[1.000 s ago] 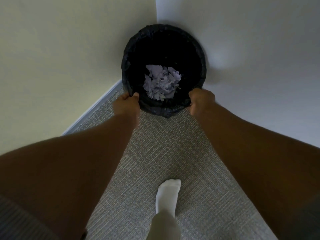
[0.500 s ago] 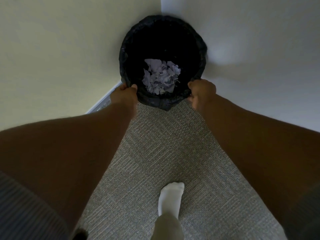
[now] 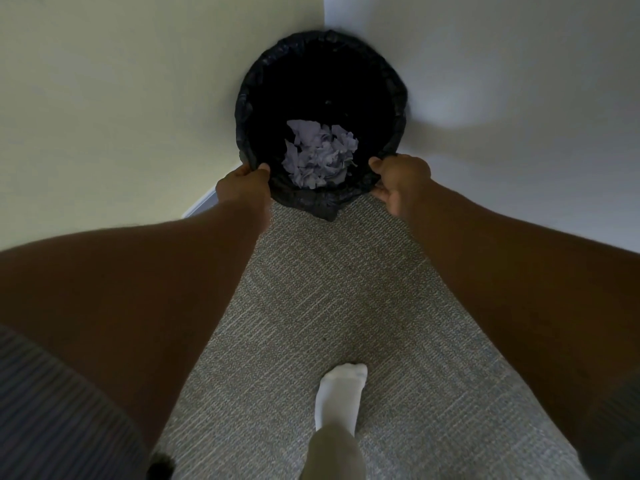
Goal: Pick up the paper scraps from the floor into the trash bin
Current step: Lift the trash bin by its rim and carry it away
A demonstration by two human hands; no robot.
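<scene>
The likeliest trouble, as I judge it, is at the rim of the trash bin (image 3: pixel 322 64). The black liner is only folded loosely over the edge, and both hands have hold of it there; if either one tugs on plastic rather than on the rim beneath, the liner could slip inward or tear. The bin stands close in the corner between the two walls (image 3: pixel 104 81), so a push could knock it against them and tip it. The paper scraps (image 3: pixel 318 155) lie heaped toward the near side of the bin, and a tilt toward the person could spill them back onto the carpeted floor (image 3: pixel 346 289). A socked foot (image 3: pixel 341 393) stands on the carpet below the bin, near enough to catch it on a careless step.

The left hand (image 3: pixel 244 187) is curled closed over the near-left rim, thumb on top of the liner, fingers hidden beneath.

The pale scraps all appear to be inside the bin; none show on the visible carpet.

The right hand (image 3: pixel 401 183) grips the near-right rim, thumb hooked over the edge and the other fingers bent below and outside it.
</scene>
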